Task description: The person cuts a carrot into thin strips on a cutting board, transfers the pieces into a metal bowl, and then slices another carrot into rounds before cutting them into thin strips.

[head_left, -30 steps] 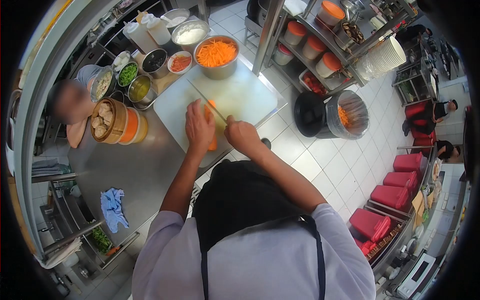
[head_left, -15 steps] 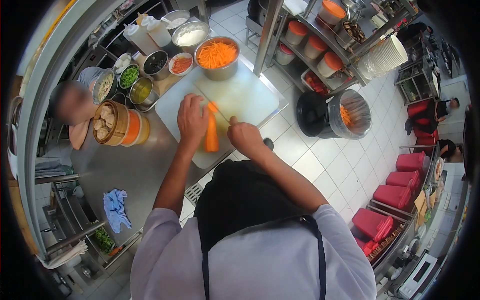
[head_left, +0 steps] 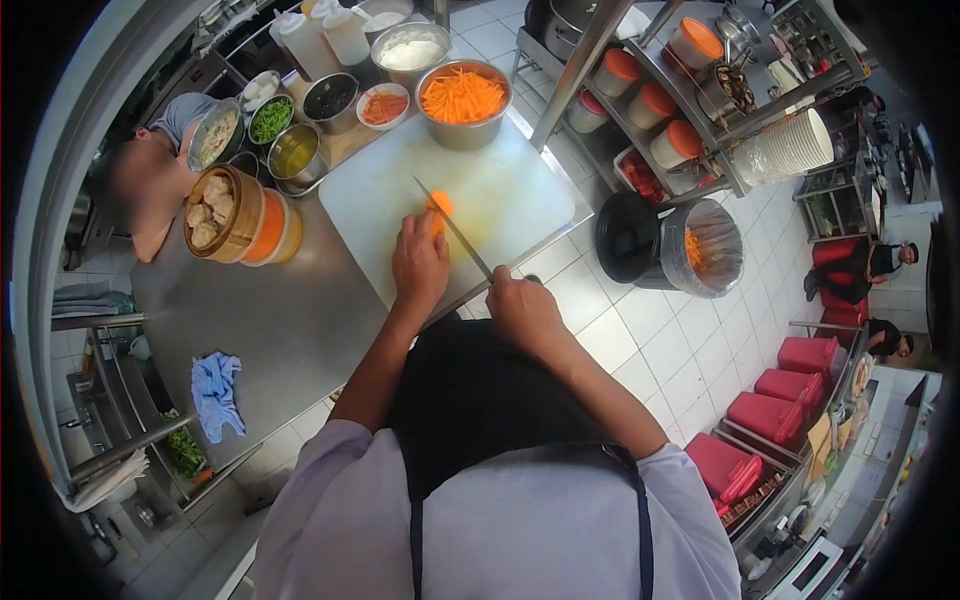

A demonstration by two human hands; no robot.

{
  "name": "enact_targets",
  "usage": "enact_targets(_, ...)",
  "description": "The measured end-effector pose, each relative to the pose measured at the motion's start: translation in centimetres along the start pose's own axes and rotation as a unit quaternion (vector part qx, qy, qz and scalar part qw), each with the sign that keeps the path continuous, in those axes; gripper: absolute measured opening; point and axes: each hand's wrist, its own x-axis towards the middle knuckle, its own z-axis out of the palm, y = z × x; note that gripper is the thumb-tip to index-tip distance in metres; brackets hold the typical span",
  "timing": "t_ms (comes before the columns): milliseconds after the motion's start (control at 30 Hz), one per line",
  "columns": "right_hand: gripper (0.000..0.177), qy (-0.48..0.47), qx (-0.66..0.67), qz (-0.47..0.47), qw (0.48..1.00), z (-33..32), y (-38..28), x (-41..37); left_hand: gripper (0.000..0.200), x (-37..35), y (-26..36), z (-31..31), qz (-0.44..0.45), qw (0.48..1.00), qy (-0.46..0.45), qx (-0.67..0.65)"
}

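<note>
A peeled orange carrot (head_left: 440,202) lies on the white cutting board (head_left: 365,205), its far end poking out past my fingertips. My left hand (head_left: 421,262) is closed over the near part of the carrot and hides it. In my right hand (head_left: 524,312) is the handle of a kitchen knife (head_left: 466,243), gripped in a fist. The long blade points up and left, crossing the carrot just beside my left fingertips. On the board's far edge stands a metal pot of carrot strips (head_left: 463,103).
Bowls of chopped greens (head_left: 271,120), red strips (head_left: 383,106) and white powder (head_left: 410,52) line the back. Left are a dumpling steamer (head_left: 232,222), a blue cloth (head_left: 217,397) and a person (head_left: 155,190). A lined bin (head_left: 703,250) and shelf of tubs (head_left: 653,103) stand right.
My left hand has shifted from beside the carrot onto it, covering its near part. The knife blade now crosses the carrot's far end. The whole view has shifted slightly.
</note>
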Motion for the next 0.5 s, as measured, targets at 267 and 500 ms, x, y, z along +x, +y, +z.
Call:
enact_targets(267, 0.016, -0.001, -0.009, -0.008, 1.0, -1.2, -0.8, -1.0, 0.041, 0.0, -0.4, 0.3, 0.023, 0.999, 0.018, -0.014)
enact_targets(500, 0.018, -0.009, 0.006, 0.006, 1.0, -1.5, -1.2, -1.4, 0.042, 0.0, -0.6, 0.4, 0.01, 1.0, 0.014, -0.02)
